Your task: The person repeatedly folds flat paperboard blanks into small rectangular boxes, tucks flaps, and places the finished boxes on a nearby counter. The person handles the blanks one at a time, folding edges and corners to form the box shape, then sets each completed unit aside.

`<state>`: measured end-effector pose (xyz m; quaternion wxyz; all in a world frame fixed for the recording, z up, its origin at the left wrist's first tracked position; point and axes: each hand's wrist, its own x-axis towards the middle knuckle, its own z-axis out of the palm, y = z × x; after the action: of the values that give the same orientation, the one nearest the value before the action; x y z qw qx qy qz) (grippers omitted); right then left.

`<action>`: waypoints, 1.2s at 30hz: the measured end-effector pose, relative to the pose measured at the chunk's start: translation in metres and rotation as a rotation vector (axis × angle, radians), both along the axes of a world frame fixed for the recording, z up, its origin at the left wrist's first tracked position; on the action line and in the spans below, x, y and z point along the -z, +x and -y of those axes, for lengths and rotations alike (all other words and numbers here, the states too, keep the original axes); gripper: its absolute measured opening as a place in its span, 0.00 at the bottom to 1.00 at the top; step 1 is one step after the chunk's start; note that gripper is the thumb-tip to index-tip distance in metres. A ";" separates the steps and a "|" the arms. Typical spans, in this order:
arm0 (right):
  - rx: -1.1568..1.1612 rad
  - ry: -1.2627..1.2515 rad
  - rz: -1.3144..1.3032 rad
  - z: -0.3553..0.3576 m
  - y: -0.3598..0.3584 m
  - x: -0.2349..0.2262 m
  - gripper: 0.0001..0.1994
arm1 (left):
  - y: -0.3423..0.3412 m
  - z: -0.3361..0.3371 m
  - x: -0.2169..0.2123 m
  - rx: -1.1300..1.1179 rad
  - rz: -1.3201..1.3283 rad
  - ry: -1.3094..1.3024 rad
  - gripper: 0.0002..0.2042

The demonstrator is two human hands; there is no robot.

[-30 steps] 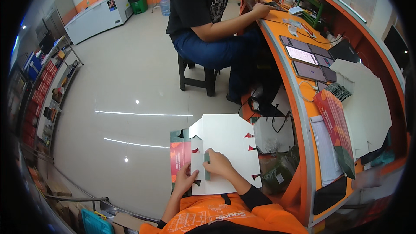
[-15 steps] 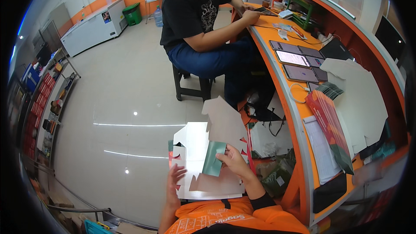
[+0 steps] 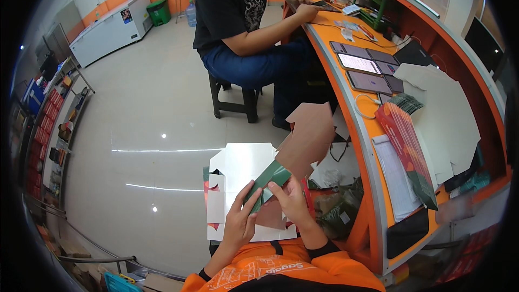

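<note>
Green side up, pinched the flap point(image 3: 274, 174) of the tilted card point(image 3: 307, 141) with left hand point(image 3: 240, 221) and right hand point(image 3: 292, 202), above the white sheet point(image 3: 243, 159), and probably did best to align the edges, then press evenly along the fold for a straight crease.

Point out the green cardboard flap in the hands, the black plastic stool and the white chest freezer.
Green cardboard flap point(image 3: 271, 175): head view, on its green face.
Black plastic stool point(image 3: 233, 107): head view, on the crossbar.
White chest freezer point(image 3: 108, 40): head view, on the front panel.
</note>
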<state>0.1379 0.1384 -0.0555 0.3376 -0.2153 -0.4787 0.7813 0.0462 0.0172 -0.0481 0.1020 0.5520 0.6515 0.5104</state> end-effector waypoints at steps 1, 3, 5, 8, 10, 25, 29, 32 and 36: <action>0.037 0.026 -0.023 0.003 -0.001 0.001 0.13 | 0.000 -0.001 -0.002 0.003 0.007 -0.019 0.20; 0.044 0.065 -0.020 0.005 0.000 0.005 0.14 | 0.000 -0.002 -0.007 0.007 0.022 -0.056 0.20; 0.059 0.116 -0.019 0.007 0.000 0.005 0.15 | 0.001 -0.002 -0.013 -0.026 0.011 -0.063 0.20; 0.067 0.168 -0.014 0.010 0.000 -0.003 0.13 | 0.005 -0.002 -0.023 -0.071 -0.062 -0.079 0.21; 0.035 0.140 0.008 0.013 0.002 -0.018 0.13 | 0.005 -0.003 -0.026 -0.097 -0.136 -0.130 0.22; -0.079 0.033 -0.368 0.000 0.022 -0.015 0.29 | -0.023 0.003 -0.027 0.023 0.183 -0.041 0.33; 0.024 0.015 -0.239 -0.006 0.026 -0.044 0.27 | -0.021 0.002 -0.042 -0.187 -0.155 0.003 0.32; 0.140 0.261 -0.073 0.001 0.021 -0.055 0.20 | -0.021 0.005 -0.045 -0.255 -0.120 0.062 0.34; 0.280 0.583 0.239 0.019 0.019 -0.041 0.12 | -0.014 0.011 -0.053 -0.359 -0.083 0.157 0.34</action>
<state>0.1574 0.1198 -0.0141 0.4304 -0.2633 -0.6837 0.5272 0.0322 0.0062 0.0047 -0.0608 0.4540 0.7012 0.5464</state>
